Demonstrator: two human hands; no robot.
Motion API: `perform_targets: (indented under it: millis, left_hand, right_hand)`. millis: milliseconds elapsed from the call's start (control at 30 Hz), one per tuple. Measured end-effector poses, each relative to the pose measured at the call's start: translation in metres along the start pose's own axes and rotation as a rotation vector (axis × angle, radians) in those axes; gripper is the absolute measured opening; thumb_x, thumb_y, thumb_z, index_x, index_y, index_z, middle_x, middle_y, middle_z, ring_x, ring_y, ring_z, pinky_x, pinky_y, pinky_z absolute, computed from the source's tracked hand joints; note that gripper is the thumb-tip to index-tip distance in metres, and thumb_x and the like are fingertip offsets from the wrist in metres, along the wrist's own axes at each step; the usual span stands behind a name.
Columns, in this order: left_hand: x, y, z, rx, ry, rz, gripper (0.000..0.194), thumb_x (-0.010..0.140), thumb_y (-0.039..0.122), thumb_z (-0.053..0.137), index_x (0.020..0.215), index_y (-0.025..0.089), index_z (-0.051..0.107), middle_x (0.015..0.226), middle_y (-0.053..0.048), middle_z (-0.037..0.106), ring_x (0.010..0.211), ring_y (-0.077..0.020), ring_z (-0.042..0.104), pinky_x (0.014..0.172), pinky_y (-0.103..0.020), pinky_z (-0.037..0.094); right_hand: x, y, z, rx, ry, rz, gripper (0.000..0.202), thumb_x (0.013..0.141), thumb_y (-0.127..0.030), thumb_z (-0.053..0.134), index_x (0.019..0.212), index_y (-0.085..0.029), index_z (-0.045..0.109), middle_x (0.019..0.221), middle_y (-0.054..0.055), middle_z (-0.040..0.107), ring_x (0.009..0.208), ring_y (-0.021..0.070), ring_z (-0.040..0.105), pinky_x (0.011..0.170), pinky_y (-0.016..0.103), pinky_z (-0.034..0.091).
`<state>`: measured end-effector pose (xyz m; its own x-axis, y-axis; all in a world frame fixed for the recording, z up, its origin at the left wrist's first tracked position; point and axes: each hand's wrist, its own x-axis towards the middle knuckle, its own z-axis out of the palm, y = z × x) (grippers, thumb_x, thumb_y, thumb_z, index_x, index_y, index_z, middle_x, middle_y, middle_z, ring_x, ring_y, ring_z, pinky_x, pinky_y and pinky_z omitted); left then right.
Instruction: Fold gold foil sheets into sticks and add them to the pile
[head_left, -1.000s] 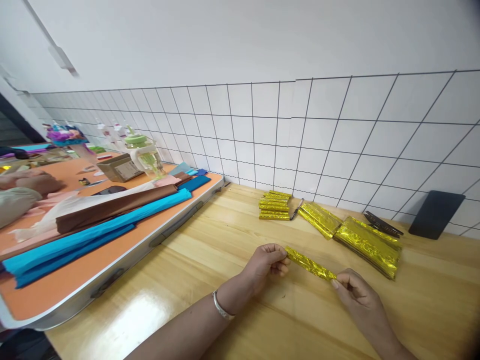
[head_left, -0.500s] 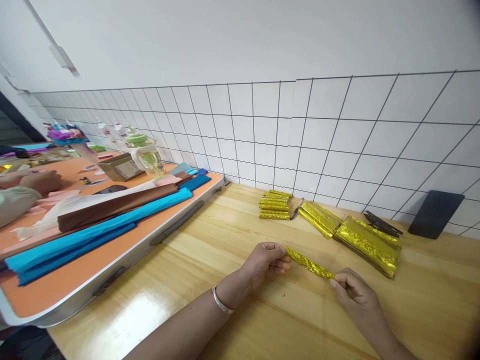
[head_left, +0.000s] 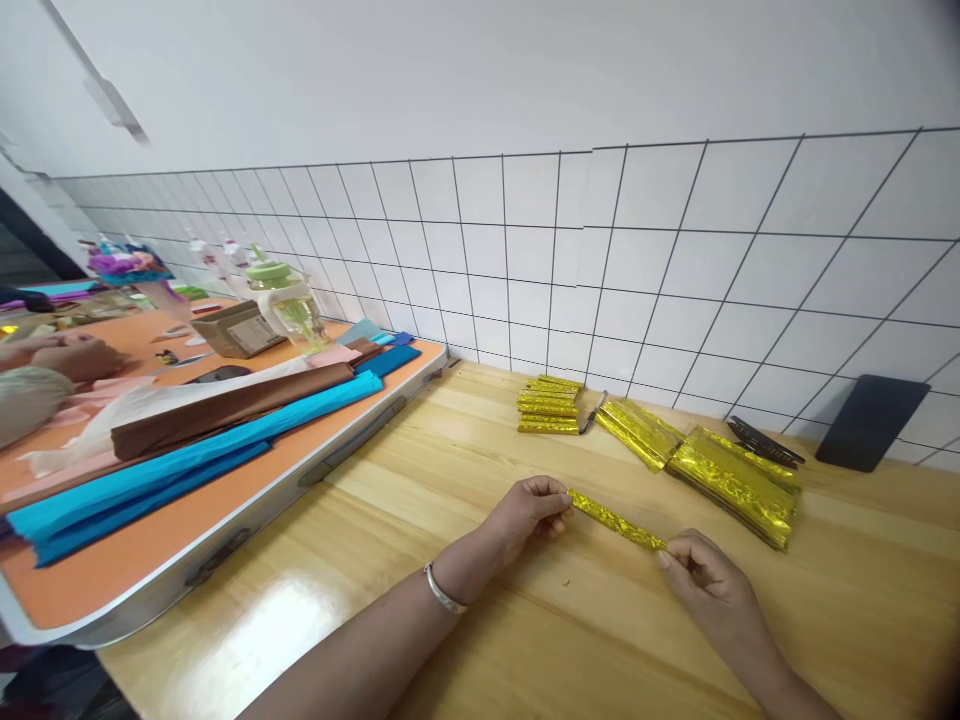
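Note:
A narrow strip of shiny gold foil (head_left: 616, 521) is stretched between my two hands, just over the wooden table. My left hand (head_left: 531, 515), with a silver bangle at the wrist, pinches its left end. Its right end is pinched by my right hand (head_left: 705, 575). Beyond my hands lies a row of several folded gold foil strips (head_left: 548, 408). To the right of that row are a smaller flat gold foil piece (head_left: 640, 432) and a larger stack of gold foil sheets (head_left: 735, 485).
A black hair clip (head_left: 765, 443) and a dark phone-like slab (head_left: 872, 423) are near the tiled wall. On the left, an orange-topped table (head_left: 82, 600) holds blue and brown crepe paper (head_left: 232, 412), a box (head_left: 246, 330) and a bottle (head_left: 289, 300). Another person's hands (head_left: 67, 355) are at far left.
The foil strip looks slightly narrower and straighter between my hands. Both hands keep their pinch on its ends. The view has shifted very slightly.

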<state>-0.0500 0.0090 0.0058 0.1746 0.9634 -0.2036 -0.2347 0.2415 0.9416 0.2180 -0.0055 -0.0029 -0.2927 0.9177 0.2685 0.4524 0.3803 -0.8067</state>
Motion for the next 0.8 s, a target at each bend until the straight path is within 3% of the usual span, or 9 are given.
perform_targets:
  millis: [233,433,567,800]
  left_hand:
    - [0.009,-0.001,-0.011,0.293,0.033,0.134,0.027,0.065,0.036,0.073,0.073,0.012,0.062,0.063,0.002,0.053,0.055,-0.0077,0.047,0.052,-0.020,0.036]
    - [0.016,0.002,-0.022,0.534,-0.072,0.282,0.014,0.065,0.026,0.073,0.065,0.014,0.067,0.078,-0.002,0.056,0.073,-0.0122,0.053,0.065,-0.022,0.041]
    - [0.015,0.002,-0.025,0.664,-0.144,0.353,0.007,0.066,0.020,0.071,0.064,0.015,0.067,0.075,-0.002,0.056,0.074,-0.0126,0.052,0.067,-0.022,0.041]
    - [0.014,-0.001,-0.026,0.806,-0.171,0.426,0.006,0.067,0.017,0.070,0.064,0.016,0.065,0.076,-0.002,0.057,0.074,-0.0129,0.053,0.069,-0.023,0.041]
  right_hand:
    - [0.007,0.013,-0.002,-0.151,-0.017,0.018,0.020,0.084,-0.038,0.052,0.072,-0.023,0.056,0.069,0.000,0.049,0.068,0.0173,0.048,0.062,0.029,0.039]
    - [0.010,0.017,-0.006,-0.284,-0.028,-0.033,0.017,0.081,-0.036,0.055,0.070,-0.024,0.060,0.073,0.003,0.059,0.078,0.0214,0.052,0.072,0.034,0.040]
    - [0.011,0.026,-0.005,-0.325,-0.059,-0.053,0.016,0.079,-0.036,0.058,0.069,-0.024,0.062,0.070,0.002,0.061,0.075,0.0215,0.053,0.070,0.034,0.040]
    - [0.011,0.029,-0.007,-0.370,-0.086,-0.085,0.017,0.078,-0.034,0.059,0.065,-0.024,0.060,0.068,0.001,0.061,0.072,0.0202,0.053,0.070,0.034,0.039]
